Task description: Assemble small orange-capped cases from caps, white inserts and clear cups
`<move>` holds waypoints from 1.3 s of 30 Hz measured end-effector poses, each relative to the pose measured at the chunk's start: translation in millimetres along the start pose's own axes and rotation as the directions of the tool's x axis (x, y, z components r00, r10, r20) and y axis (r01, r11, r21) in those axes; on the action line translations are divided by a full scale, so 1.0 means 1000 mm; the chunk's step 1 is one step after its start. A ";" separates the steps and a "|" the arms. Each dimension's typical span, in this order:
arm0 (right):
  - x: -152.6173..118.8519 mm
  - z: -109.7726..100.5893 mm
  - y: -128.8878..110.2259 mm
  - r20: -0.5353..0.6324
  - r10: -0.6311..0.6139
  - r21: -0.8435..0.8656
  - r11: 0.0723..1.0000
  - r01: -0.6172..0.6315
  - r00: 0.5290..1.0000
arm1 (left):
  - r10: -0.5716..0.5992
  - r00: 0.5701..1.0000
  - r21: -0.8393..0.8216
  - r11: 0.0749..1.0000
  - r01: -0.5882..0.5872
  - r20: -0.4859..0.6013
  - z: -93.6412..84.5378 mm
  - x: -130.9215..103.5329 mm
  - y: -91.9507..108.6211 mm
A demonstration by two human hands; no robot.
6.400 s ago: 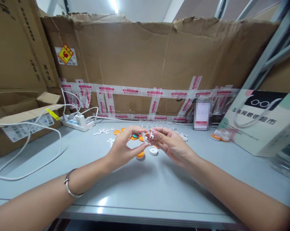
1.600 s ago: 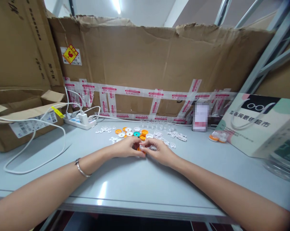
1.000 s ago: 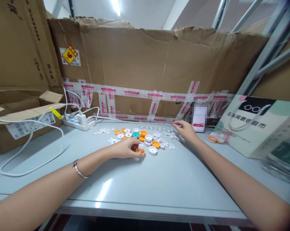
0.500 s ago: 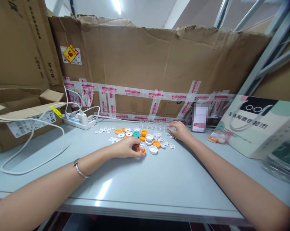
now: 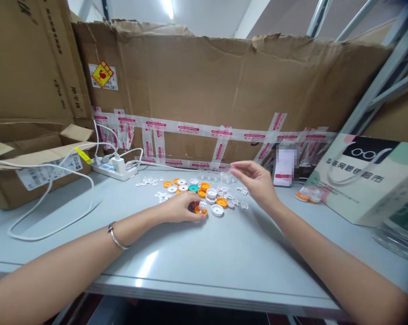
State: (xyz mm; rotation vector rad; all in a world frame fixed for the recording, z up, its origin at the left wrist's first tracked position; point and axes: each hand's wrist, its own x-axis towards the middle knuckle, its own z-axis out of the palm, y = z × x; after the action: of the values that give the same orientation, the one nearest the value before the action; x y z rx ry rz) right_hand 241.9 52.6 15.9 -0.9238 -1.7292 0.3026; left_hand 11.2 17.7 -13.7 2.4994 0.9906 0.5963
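Note:
My left hand (image 5: 183, 207) rests on the table with thumb and fingers closed around an orange round base (image 5: 201, 211) that has a small white part standing on it. My right hand (image 5: 254, 179) is raised above the back of the table, its thumb and fingers pinching a clear plastic cover (image 5: 227, 170). More clear covers stand in a row along the cardboard behind. Between the hands lie orange, white and one teal (image 5: 193, 188) round pieces, with a white ring (image 5: 217, 210) nearest the front. White openwork parts (image 5: 236, 203) are heaped to their right.
Small white discs (image 5: 149, 181) lie at the left. Farther left are a power strip (image 5: 122, 173), white cables and an open carton (image 5: 38, 158). A phone (image 5: 283, 169), orange-based clear pieces (image 5: 308, 195) and a paper bag (image 5: 356, 180) stand at the right.
My right hand has lifted from the row of clear covers, bringing one up and slightly toward me. My left hand keeps its hold on the orange base. The view has shifted slightly.

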 end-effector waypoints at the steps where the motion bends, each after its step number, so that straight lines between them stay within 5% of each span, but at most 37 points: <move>1: -0.007 0.008 -0.012 0.099 0.016 0.144 0.989 -0.030 0.995 | 0.004 1.000 -0.006 1.000 -0.004 -0.001 0.000 0.000 0.000; 3: -0.020 0.022 -0.030 0.264 -0.006 0.273 0.960 -0.069 0.964 | 0.002 1.000 -0.025 1.000 -0.002 -0.002 0.002 0.000 -0.001; 6: -0.031 0.033 -0.040 0.348 -0.063 0.269 0.962 -0.035 0.935 | 0.003 1.000 -0.056 0.998 -0.003 0.001 0.004 0.001 -0.003; 22: -0.037 0.039 -0.022 0.465 -0.124 0.178 0.983 0.044 0.876 | -0.030 0.999 -0.116 0.993 0.031 0.017 0.007 0.003 -0.009; 39: -0.042 0.044 -0.015 0.475 -0.127 0.273 0.962 -0.009 0.871 | -0.006 1.000 -0.243 0.970 0.011 0.021 0.006 0.004 -0.008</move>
State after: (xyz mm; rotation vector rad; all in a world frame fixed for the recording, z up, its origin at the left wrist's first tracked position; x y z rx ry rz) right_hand 199.5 23.4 -20.3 -0.6216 -2.1077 0.7644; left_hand 12.6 24.6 -21.8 2.2798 0.8640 0.6473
